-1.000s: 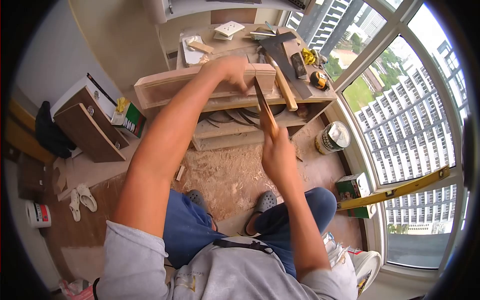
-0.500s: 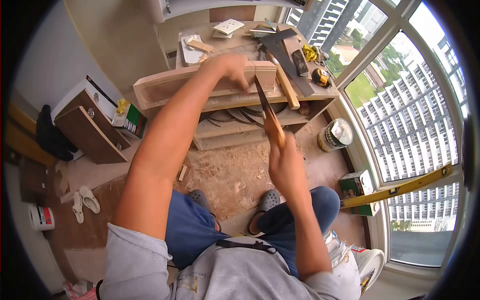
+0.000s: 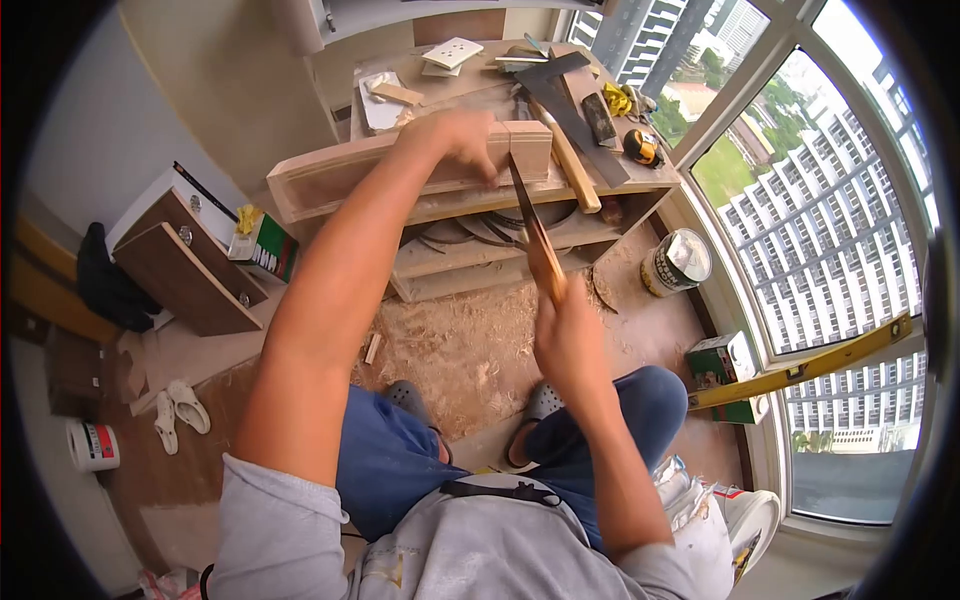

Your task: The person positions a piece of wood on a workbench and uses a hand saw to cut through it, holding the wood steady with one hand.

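Note:
My right hand [image 3: 570, 345] is closed round the wooden handle of a handsaw [image 3: 529, 212]. The saw's dark blade slants up and meets the front of a long wooden board [image 3: 340, 170] near its right end, at a vertical line in the wood. My left hand [image 3: 465, 140] grips the top edge of that board just left of the blade, its thumb down the front face. The board stands on edge along the front of a low wooden bench [image 3: 440, 210]. Close to the board's right end lies a wooden-handled tool [image 3: 573, 165].
On the bench top lie a large dark blade [image 3: 570, 110], a tape measure [image 3: 642, 148] and a white socket plate [image 3: 452, 53]. A paint bucket [image 3: 677, 262] stands at right, near a yellow spirit level [image 3: 800, 370] by the window. Sawdust [image 3: 450, 345] and wood shavings cover the floor.
My right hand and the saw have shifted slightly down and left, with the blade still against the board. My left hand stays on the board. The camera view has tilted a little.

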